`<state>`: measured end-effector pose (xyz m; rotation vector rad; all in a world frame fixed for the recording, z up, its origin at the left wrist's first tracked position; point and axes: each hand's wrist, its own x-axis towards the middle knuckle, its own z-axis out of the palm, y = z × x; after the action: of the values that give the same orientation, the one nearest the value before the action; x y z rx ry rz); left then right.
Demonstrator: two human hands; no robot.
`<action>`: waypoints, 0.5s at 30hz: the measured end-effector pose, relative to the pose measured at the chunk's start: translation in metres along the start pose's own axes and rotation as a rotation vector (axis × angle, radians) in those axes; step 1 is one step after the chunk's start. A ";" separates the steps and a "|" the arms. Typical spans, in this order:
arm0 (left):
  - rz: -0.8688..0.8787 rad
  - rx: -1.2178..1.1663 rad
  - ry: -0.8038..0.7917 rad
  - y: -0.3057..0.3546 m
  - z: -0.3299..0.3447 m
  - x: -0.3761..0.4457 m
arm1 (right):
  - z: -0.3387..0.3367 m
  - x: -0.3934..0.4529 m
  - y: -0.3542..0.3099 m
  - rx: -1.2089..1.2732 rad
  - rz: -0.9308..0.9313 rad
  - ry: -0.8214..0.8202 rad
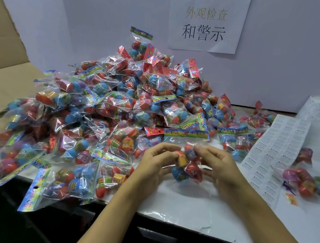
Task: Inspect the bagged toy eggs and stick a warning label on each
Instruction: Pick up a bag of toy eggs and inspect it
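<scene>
Clear bag (187,166) of eggs pinched from both sides, left hand (155,164) and right hand (221,167) curled round it, raised just above the tabletop (187,206) near its front edge. Pile (108,107) crowding left; label sheet (273,149) right.

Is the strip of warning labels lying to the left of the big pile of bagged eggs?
No, the label strip lies on the table to the right of the pile of bagged eggs.

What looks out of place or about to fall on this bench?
Several bagged eggs at the near-left edge of the table overhang it and could slip off. Nothing looks spilled or damaged.
</scene>
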<state>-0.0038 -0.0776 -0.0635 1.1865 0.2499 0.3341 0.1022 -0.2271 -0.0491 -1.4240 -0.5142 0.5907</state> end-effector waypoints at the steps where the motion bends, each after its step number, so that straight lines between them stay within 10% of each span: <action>1: 0.012 0.005 -0.005 -0.001 0.000 0.000 | 0.001 -0.001 0.000 -0.024 -0.009 -0.002; 15: 0.061 0.084 -0.046 -0.008 -0.005 0.000 | 0.005 -0.005 0.002 -0.144 -0.005 -0.045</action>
<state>-0.0043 -0.0756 -0.0733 1.2854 0.1902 0.3517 0.0949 -0.2266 -0.0510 -1.5476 -0.6062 0.5924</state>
